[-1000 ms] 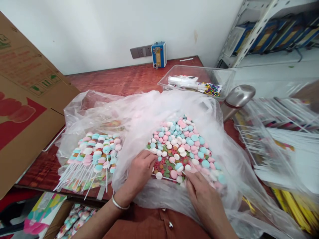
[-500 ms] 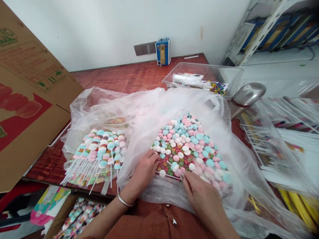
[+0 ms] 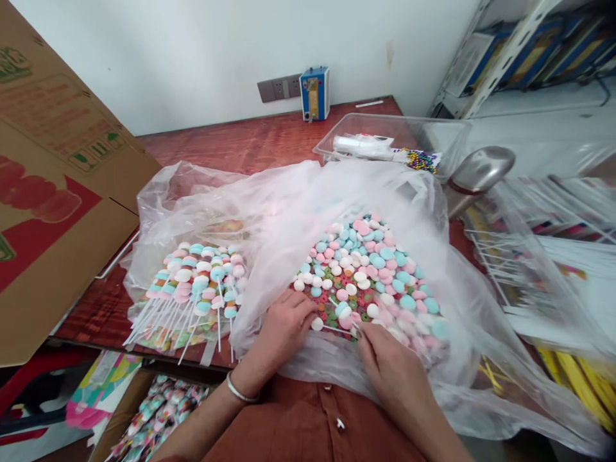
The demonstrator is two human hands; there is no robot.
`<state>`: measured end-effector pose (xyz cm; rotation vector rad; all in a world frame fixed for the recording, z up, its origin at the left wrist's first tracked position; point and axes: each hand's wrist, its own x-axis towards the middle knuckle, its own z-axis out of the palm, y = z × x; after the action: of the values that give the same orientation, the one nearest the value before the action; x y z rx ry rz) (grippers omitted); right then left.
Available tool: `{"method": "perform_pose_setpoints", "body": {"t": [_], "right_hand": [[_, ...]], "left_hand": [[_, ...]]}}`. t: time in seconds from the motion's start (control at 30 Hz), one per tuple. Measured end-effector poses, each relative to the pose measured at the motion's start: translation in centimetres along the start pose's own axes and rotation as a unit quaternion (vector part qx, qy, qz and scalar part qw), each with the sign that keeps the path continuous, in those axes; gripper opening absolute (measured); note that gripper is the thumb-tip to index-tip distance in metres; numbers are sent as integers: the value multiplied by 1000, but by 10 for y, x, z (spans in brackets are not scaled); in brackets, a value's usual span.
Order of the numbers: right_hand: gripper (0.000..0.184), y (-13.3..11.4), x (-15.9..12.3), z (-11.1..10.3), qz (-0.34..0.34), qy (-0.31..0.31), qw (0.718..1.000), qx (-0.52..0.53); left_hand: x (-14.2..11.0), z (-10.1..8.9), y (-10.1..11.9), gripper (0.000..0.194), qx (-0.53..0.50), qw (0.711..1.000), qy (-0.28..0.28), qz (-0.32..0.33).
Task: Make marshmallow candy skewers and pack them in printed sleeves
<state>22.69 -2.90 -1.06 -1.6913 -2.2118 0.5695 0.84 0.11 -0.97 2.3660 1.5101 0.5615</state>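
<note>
A heap of pastel candy discs and coloured rings point(image 3: 370, 276) lies in an opened clear plastic bag point(image 3: 298, 212) on the red-brown table. My left hand point(image 3: 283, 330) rests at the heap's near left edge, fingers curled by a white disc on a thin stick. Just to its right, my right hand point(image 3: 385, 359) pinches the other end of that white stick point(image 3: 334, 328) between fingertips. A second bag to the left holds finished candy skewers point(image 3: 192, 289) with white sticks pointing toward me.
A big cardboard box point(image 3: 52, 192) leans at the left. A clear tub point(image 3: 385, 144) with beads stands at the back, a steel flask point(image 3: 474, 173) beside it. Bags of white sticks point(image 3: 543, 256) lie on the right. A blue device point(image 3: 314, 93) sits by the wall sockets.
Both hands have edged closer together along the near edge of the heap, working one stick with a white disc. The camera has shifted slightly, so everything sits a little higher.
</note>
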Motion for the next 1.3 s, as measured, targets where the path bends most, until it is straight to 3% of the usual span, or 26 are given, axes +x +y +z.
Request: {"method": "perform_pose_setpoints", "body": {"t": [0.17, 0.33, 0.4, 0.47, 0.57, 0.77, 0.93, 1.0, 1.1, 1.17, 1.3], "right_hand": [[28, 1, -13, 8, 52, -55, 985, 152], [26, 6, -34, 12, 103, -86, 965, 224], [25, 6, -38, 11, 109, -87, 960, 241], [24, 6, -40, 10, 110, -84, 960, 243], [24, 5, -41, 11, 111, -65, 961, 244], [31, 0, -50, 3, 104, -15, 964, 244], [30, 3, -64, -7, 63, 63, 982, 164], [31, 6, -67, -10, 79, 52, 987, 133], [30, 10, -69, -9, 122, 7, 985, 118], [28, 12, -72, -7, 134, -12, 981, 138], [26, 13, -79, -3, 149, -17, 972, 180]], "left_hand": [[-20, -6, 11, 16, 24, 994, -100, 47], [-37, -19, 13, 23, -13, 979, -204, -11], [-37, -21, 12, 24, -39, 979, -190, -68], [-34, -20, 11, 20, -60, 983, -133, -109], [-26, -14, 13, 12, -75, 990, -52, -103], [-15, 14, 23, 13, -93, 992, -84, -21], [-15, 22, 19, 12, -88, 993, -59, -43], [-16, 19, 18, 15, -70, 996, -34, -54], [-18, 17, 24, 23, -56, 998, -12, -21], [-21, 17, 32, 20, -67, 996, -44, 26], [-27, 13, 45, 22, -81, 969, -180, 151]]}}
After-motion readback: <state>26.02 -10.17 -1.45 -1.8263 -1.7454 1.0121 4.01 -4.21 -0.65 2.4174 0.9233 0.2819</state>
